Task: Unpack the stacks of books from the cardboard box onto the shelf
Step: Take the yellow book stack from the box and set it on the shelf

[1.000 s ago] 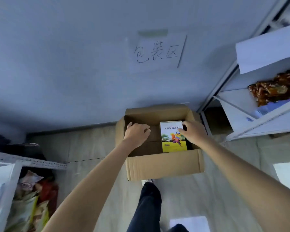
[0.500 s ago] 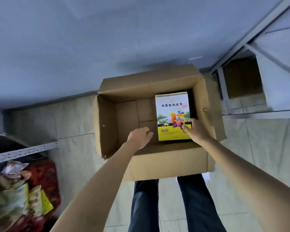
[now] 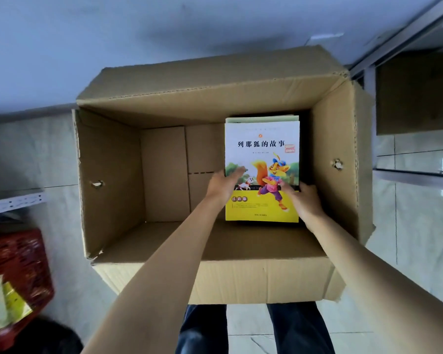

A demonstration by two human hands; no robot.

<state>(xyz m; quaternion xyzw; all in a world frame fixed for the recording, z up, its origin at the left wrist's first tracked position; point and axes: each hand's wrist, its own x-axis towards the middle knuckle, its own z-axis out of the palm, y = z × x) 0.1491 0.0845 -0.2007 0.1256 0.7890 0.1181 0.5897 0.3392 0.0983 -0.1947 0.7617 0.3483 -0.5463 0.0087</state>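
Dim, cool indoor light with wide-angle bending at the edges.
The wall (image 3: 164, 26) at twelve o'clock reads bluish grey with a soft dark shadow smudge. The cardboard box (image 3: 215, 282) is shaded inside, while the book cover (image 3: 262, 149) stays bright and sharp. Pale glare lies on the floor tiles (image 3: 420, 226) at three o'clock. The red crate (image 3: 18, 272) at eight o'clock is blurred, and straight lines bow near the corners.

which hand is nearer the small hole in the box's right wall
Right. The right hand grips the stack of books at its right edge, close below and left of the hole. The left hand holds the stack's left edge, farther away.
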